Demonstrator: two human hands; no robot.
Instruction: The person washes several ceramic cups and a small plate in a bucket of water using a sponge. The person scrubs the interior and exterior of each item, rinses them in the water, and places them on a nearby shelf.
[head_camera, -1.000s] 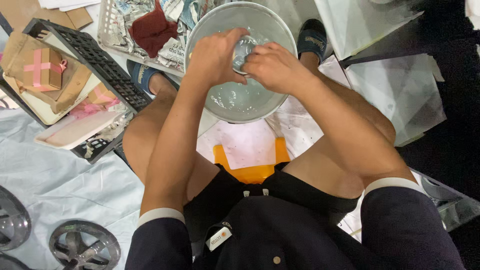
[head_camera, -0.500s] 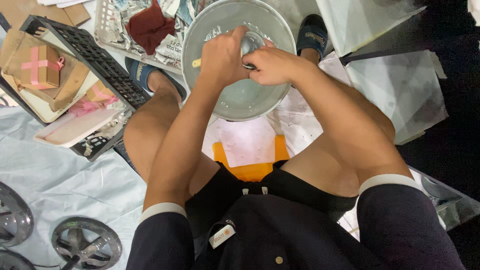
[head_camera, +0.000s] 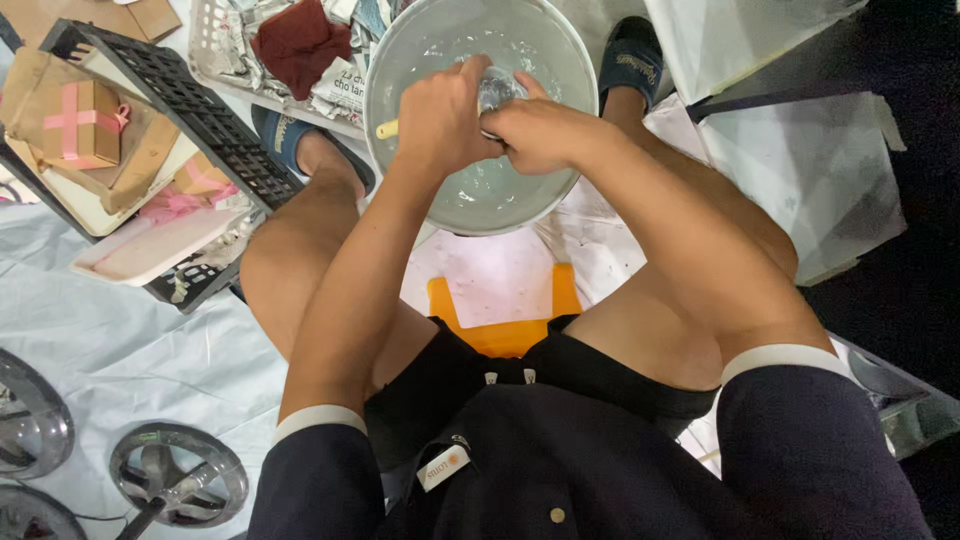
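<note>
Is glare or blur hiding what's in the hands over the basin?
Head view: mostly sharp, evenly lit. The small shiny piece between the left hand and right hand glints and is half covered, so its shape is unclear. The basin shows mild sheen; the right edge falls into dark shadow.

The basin (head_camera: 480, 190) sits hemmed between both knees, a tray (head_camera: 215, 60) of rags at its far left and white sheets (head_camera: 820, 190) to the right. A black crate (head_camera: 190, 130) crowds the left; open floor (head_camera: 110, 340) lies lower left.
</note>
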